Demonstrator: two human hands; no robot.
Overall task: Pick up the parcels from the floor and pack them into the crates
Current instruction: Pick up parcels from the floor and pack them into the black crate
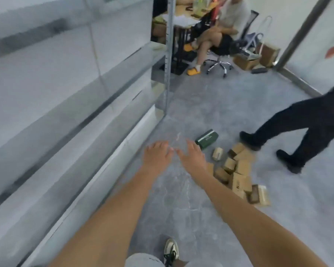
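My sneaker [171,251] at 6 o'clock; left hand [157,157] and right hand [191,157] outstretched, fingers spread, empty; cardboard parcels [237,168] at 3 o'clock.

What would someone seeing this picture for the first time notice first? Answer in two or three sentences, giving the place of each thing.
Two bare arms stretch forward in the middle, the left hand and right hand open and empty above the grey floor. Just right of them lies a heap of brown cardboard parcels, with a dark green box at its far edge. A person in black trousers steps beside the heap at the right.
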